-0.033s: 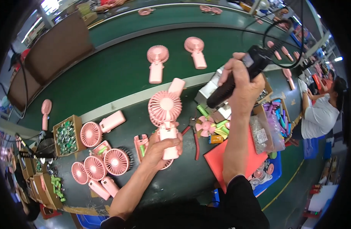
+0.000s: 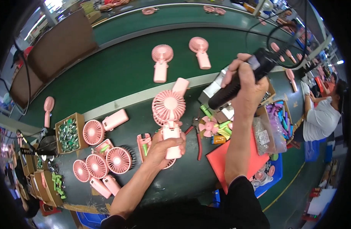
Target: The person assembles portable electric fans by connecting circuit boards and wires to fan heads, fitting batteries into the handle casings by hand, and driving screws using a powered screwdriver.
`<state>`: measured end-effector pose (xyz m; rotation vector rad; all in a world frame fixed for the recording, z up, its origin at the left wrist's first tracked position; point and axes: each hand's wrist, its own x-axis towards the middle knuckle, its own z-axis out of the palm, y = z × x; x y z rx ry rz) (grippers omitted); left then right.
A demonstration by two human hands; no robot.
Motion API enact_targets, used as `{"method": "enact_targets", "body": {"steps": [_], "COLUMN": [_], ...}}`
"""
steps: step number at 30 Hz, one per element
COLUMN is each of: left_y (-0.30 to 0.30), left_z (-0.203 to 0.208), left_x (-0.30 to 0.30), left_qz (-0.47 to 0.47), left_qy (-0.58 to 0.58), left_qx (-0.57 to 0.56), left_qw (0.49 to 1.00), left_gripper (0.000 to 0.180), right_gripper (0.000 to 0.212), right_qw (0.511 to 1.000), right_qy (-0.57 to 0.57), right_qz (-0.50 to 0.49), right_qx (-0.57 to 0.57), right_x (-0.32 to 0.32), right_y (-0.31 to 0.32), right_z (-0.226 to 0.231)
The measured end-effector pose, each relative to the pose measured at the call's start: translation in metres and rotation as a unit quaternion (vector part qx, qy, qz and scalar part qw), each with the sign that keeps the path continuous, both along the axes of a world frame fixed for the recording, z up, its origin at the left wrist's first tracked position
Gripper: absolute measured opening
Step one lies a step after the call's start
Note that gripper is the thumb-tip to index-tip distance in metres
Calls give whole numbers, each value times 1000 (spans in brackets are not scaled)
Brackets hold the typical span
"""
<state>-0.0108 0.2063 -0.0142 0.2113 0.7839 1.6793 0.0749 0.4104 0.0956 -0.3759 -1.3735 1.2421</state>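
Note:
In my left hand (image 2: 164,149) is a pink handheld fan (image 2: 168,106), gripped by its handle with the round grille pointing away from me. Behind it lies another pink fan, whose handle (image 2: 180,87) sticks out past the grille. My right hand (image 2: 247,82) wraps round a black electric screwdriver (image 2: 231,89) with a coiled cable, held up to the right of the fan and apart from it. Beside my left hand is an opened pink handle shell (image 2: 145,145) with a green part in it. Red-handled pliers (image 2: 199,143) lie between my two arms.
Several pink fan heads (image 2: 96,165) and a box of green circuit boards (image 2: 70,133) are at left. Finished-looking fans (image 2: 160,63) lie on the green conveyor (image 2: 122,65). Right of my forearm are a red sheet (image 2: 217,162), bagged parts (image 2: 261,135) and a blue bin (image 2: 276,170).
The whole scene has shifted slightly to the right in the picture. Both hands keep their grips, and nothing has been let go.

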Motion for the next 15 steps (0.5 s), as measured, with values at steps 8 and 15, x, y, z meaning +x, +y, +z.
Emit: {"method": "enact_targets", "body": {"steps": [8,15], "left_y": [1,1], "left_z": [4,2], "left_x": [-1,0], "left_qz": [-9,-4], "left_qy": [-15,-27], "left_qx": [-2,-3], "left_qw": [1000,1000], "left_gripper": [53,52], "right_gripper": [65,69], "right_qw": [973,979], "right_qy": [125,72], "right_qz": [193,186], "right_qx": [0,37], "right_x": [9,3], "right_y": [-40,-58], "right_z": [4,3]}}
